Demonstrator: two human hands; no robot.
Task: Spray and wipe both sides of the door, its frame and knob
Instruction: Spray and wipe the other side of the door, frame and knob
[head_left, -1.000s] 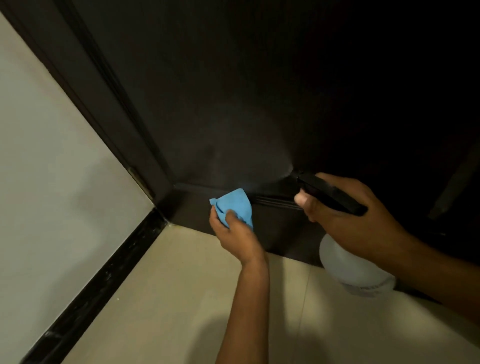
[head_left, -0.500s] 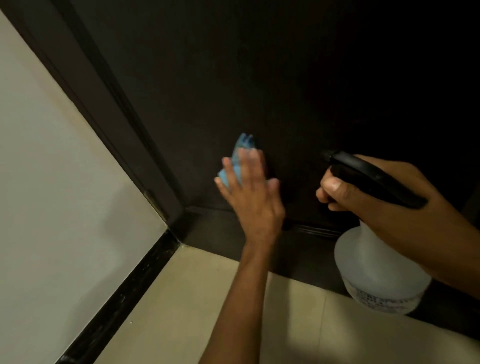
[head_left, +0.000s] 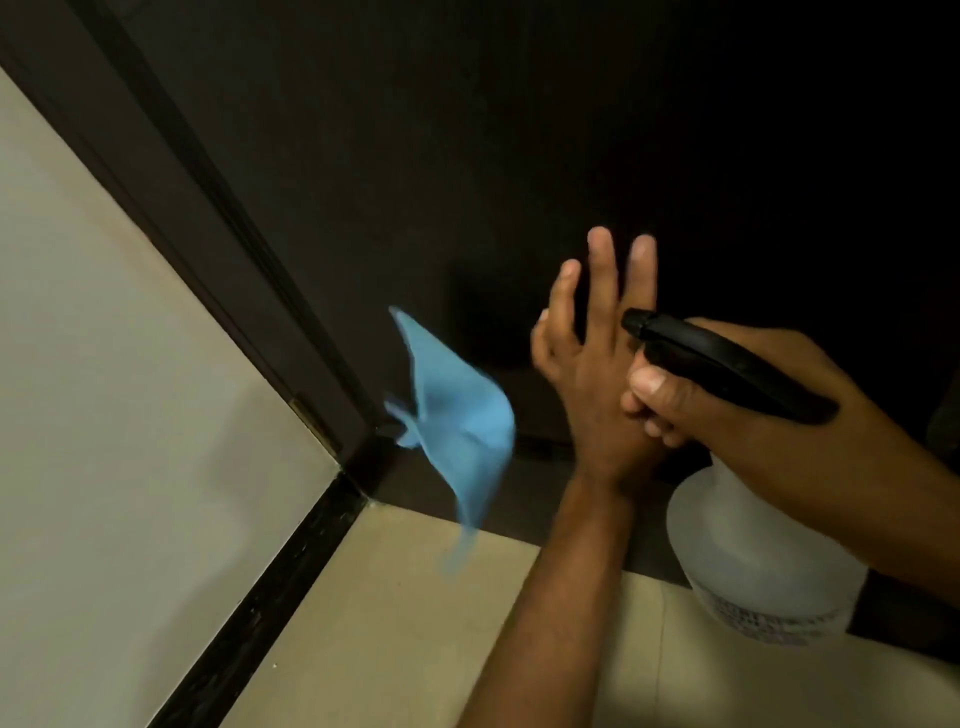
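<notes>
The dark door (head_left: 467, 156) fills the upper view, its dark frame (head_left: 171, 171) running diagonally down the left. A blue cloth (head_left: 457, 415), blurred, hangs in the air by the door's lower left, apart from both hands. My left hand (head_left: 587, 358) is to the right of the cloth, fingers straight and spread, up against the lower door and holding nothing. My right hand (head_left: 737, 410) grips the black trigger head of a translucent spray bottle (head_left: 758, 561), nozzle pointing left just behind my left hand. No knob is visible.
A cream wall (head_left: 104, 415) stands at the left with a black skirting strip (head_left: 270, 587) along its base. Pale floor tiles (head_left: 395, 623) spread below the door's bottom edge.
My left hand moved right across the door and the cloth came out from under it; the cloth now drops free at its left. The bottle stayed at the right.
</notes>
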